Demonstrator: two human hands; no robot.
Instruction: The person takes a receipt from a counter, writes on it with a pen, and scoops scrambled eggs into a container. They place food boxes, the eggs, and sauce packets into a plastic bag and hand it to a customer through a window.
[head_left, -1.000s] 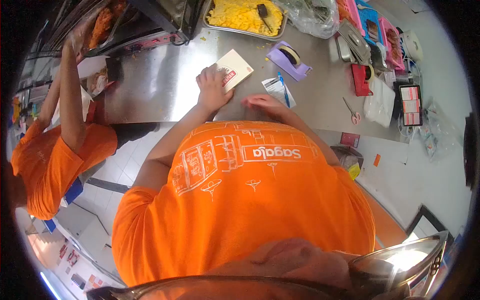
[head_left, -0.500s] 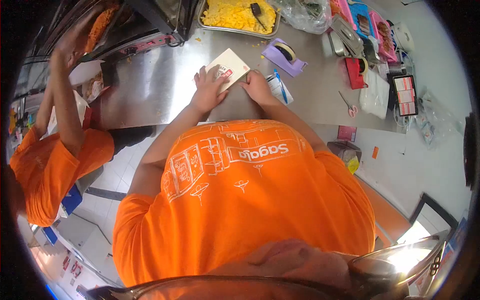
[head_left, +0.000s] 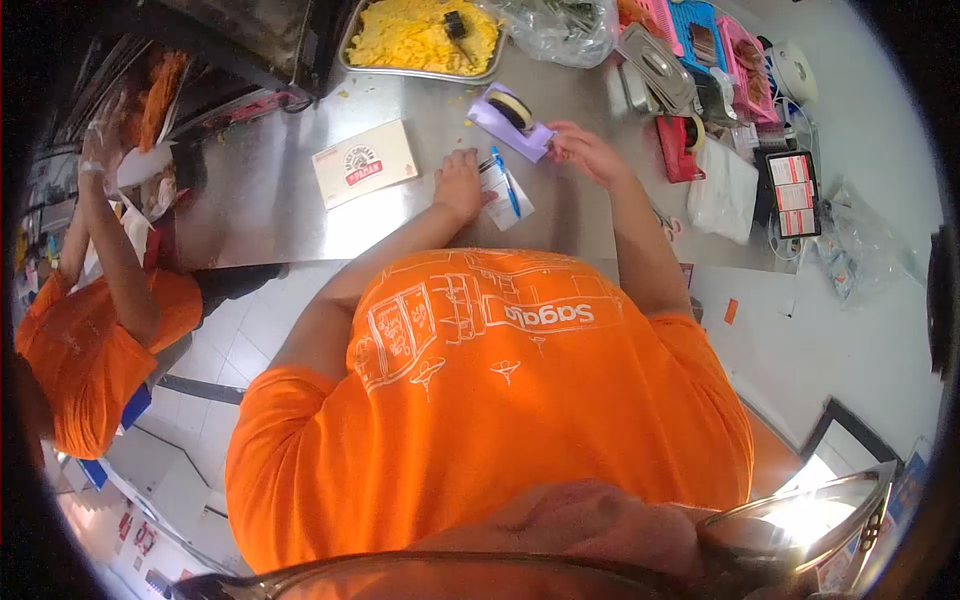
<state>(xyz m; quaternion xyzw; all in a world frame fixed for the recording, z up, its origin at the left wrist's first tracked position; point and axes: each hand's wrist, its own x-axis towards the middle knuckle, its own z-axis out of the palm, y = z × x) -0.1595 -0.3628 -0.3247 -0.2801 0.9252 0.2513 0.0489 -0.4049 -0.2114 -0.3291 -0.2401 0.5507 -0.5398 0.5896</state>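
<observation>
Taking in the steel bench (head_left: 575,215) first, then a dark cabinet (head_left: 240,55) at upper left, cropped by the frame. Beside it, a co-worker (head_left: 95,350) in orange, with arms partly blurred. Up top, a tray (head_left: 418,73) of yellow food (head_left: 400,38) (clipped by the upper edge), then a clear bag (head_left: 565,35), crowding the far side. On to the cream box (head_left: 366,165): flat on the bench, left of both hands and apart from them. Next, the purple tape dispenser (head_left: 522,142), with the right grip (head_left: 588,155) at its near end, bunched narrow; cannot tell whether pinching tape. Then the left grip (head_left: 460,185), palm down, loose and wide, at the edge of a white slip (head_left: 515,215). On that slip, a blue pen (head_left: 505,182). Last, scissors (head_left: 672,228), half lost beside the right forearm (head_left: 645,240).
</observation>
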